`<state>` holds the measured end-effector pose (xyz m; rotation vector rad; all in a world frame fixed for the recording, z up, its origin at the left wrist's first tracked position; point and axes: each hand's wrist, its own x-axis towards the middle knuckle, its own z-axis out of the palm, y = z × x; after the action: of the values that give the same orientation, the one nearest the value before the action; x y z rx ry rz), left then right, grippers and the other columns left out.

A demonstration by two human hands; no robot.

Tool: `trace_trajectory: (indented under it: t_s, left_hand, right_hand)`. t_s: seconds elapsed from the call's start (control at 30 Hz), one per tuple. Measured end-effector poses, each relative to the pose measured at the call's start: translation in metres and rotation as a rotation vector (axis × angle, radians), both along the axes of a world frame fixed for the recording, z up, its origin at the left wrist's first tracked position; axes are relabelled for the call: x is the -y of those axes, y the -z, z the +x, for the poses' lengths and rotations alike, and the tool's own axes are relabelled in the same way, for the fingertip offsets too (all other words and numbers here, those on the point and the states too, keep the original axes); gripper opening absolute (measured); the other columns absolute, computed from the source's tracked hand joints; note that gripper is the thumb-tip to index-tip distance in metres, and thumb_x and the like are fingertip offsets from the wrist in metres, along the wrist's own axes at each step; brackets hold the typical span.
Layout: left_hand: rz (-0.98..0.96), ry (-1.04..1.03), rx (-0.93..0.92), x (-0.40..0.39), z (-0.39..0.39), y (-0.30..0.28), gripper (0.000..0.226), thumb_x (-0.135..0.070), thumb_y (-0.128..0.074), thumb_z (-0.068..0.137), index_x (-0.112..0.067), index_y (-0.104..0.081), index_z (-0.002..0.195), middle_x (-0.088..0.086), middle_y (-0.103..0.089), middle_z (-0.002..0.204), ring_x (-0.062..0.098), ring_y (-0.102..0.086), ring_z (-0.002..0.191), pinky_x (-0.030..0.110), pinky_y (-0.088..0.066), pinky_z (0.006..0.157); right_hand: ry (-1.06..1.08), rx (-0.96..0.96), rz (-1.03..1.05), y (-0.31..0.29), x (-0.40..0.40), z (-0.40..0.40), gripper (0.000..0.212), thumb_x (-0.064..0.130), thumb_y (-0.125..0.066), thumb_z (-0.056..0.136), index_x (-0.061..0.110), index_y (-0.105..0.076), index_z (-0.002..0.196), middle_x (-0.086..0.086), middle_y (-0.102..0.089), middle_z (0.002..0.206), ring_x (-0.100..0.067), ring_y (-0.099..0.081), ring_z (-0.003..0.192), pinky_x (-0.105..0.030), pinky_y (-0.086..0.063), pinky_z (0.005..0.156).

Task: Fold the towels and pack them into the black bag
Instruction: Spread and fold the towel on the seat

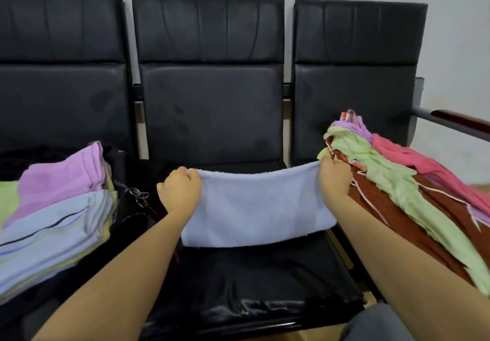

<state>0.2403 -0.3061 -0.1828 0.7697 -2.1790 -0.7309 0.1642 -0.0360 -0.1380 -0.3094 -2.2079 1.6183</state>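
Note:
A pale blue towel hangs folded over the middle black seat, stretched between my two hands. My left hand grips its upper left corner in a fist. At the upper right corner my right hand holds the towel, fingers curled round the edge. A stack of folded towels, pink, pale blue and green, lies on the left seat on top of the black bag, whose zipper pull shows beside the stack. A loose heap of unfolded towels, green, pink, purple and dark red, fills the right seat.
Three black padded chairs stand in a row against a pale wall. A dark wooden armrest juts out at the far right. My grey-clad knee shows at the bottom right.

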Motion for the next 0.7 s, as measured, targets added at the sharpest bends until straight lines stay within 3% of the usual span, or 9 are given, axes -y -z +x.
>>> trace_trajectory:
  t_s: [0.1, 0.17, 0.27, 0.33, 0.43, 0.53, 0.6, 0.7]
  left_hand:
    - [-0.023, 0.091, 0.151, 0.003, -0.01, 0.018, 0.021, -0.013, -0.043, 0.089, -0.002, -0.052, 0.074, 0.01, -0.056, 0.072, 0.03, -0.055, 0.071, 0.037, -0.038, 0.074]
    - [0.013, 0.131, 0.208, 0.004, -0.018, 0.03, 0.018, -0.009, -0.045, 0.088, 0.002, -0.055, 0.078, 0.012, -0.056, 0.072, 0.032, -0.057, 0.069, 0.037, -0.043, 0.065]
    - [0.027, 0.133, 0.32, 0.004, -0.029, 0.045, 0.019, -0.007, -0.042, 0.092, 0.001, -0.057, 0.082, 0.013, -0.059, 0.077, 0.03, -0.056, 0.068, 0.033, -0.041, 0.057]
    - [0.029, 0.126, 0.396, 0.005, -0.033, 0.052, 0.016, -0.004, -0.04, 0.092, 0.0, -0.055, 0.089, 0.017, -0.061, 0.091, 0.032, -0.058, 0.075, 0.033, -0.041, 0.059]
    - [-0.006, 0.087, 0.401, 0.006, -0.036, 0.058, 0.028, 0.0, -0.038, 0.092, -0.006, -0.043, 0.118, 0.016, -0.056, 0.106, 0.034, -0.059, 0.085, 0.036, -0.04, 0.063]
    - [-0.113, 0.071, 0.36, 0.014, -0.044, 0.057, 0.032, 0.002, -0.037, 0.089, -0.011, -0.034, 0.118, 0.013, -0.054, 0.095, 0.03, -0.054, 0.068, 0.035, -0.039, 0.057]
    - [-0.21, 0.06, 0.435, 0.022, -0.053, 0.056, 0.03, 0.0, -0.039, 0.089, -0.011, -0.038, 0.117, 0.009, -0.05, 0.092, 0.024, -0.047, 0.059, 0.032, -0.035, 0.055]
    - [-0.325, 0.029, 0.545, 0.032, -0.066, 0.057, 0.023, -0.007, -0.041, 0.092, -0.009, -0.045, 0.115, 0.008, -0.054, 0.098, 0.015, -0.036, 0.052, 0.029, -0.033, 0.055]
  right_hand:
    - [-0.072, 0.134, 0.015, 0.019, 0.003, -0.01, 0.018, 0.022, -0.051, 0.094, 0.006, -0.056, 0.087, -0.011, -0.058, 0.098, -0.025, -0.05, 0.09, -0.03, -0.034, 0.08]
    - [-0.125, 0.233, 0.031, 0.036, 0.003, -0.021, 0.023, 0.022, -0.056, 0.089, 0.002, -0.059, 0.079, -0.016, -0.061, 0.092, -0.032, -0.056, 0.088, -0.035, -0.043, 0.077]
    - [-0.156, 0.268, 0.078, 0.057, 0.001, -0.031, 0.027, 0.015, -0.057, 0.087, 0.0, -0.053, 0.065, -0.01, -0.048, 0.066, -0.026, -0.046, 0.068, -0.029, -0.033, 0.055]
    - [-0.19, 0.26, 0.141, 0.066, 0.002, -0.037, 0.027, 0.015, -0.056, 0.089, 0.003, -0.052, 0.065, -0.009, -0.044, 0.063, -0.022, -0.042, 0.061, -0.028, -0.03, 0.053]
    - [-0.181, 0.2, 0.211, 0.072, 0.006, -0.049, 0.037, 0.014, -0.05, 0.095, 0.01, -0.041, 0.059, -0.003, -0.039, 0.06, -0.02, -0.039, 0.06, -0.027, -0.026, 0.05]
    - [-0.123, 0.123, 0.278, 0.065, 0.017, -0.059, 0.027, 0.019, -0.042, 0.1, 0.003, -0.053, 0.082, -0.005, -0.05, 0.08, -0.021, -0.047, 0.077, -0.028, -0.035, 0.063]
    - [-0.094, 0.093, 0.353, 0.061, 0.024, -0.069, 0.028, 0.022, -0.039, 0.102, 0.001, -0.056, 0.098, -0.008, -0.051, 0.089, -0.02, -0.047, 0.08, -0.03, -0.035, 0.069]
    - [-0.093, 0.111, 0.434, 0.06, 0.032, -0.088, 0.031, 0.023, -0.038, 0.102, 0.001, -0.06, 0.104, -0.011, -0.055, 0.092, -0.021, -0.048, 0.078, -0.031, -0.037, 0.069]
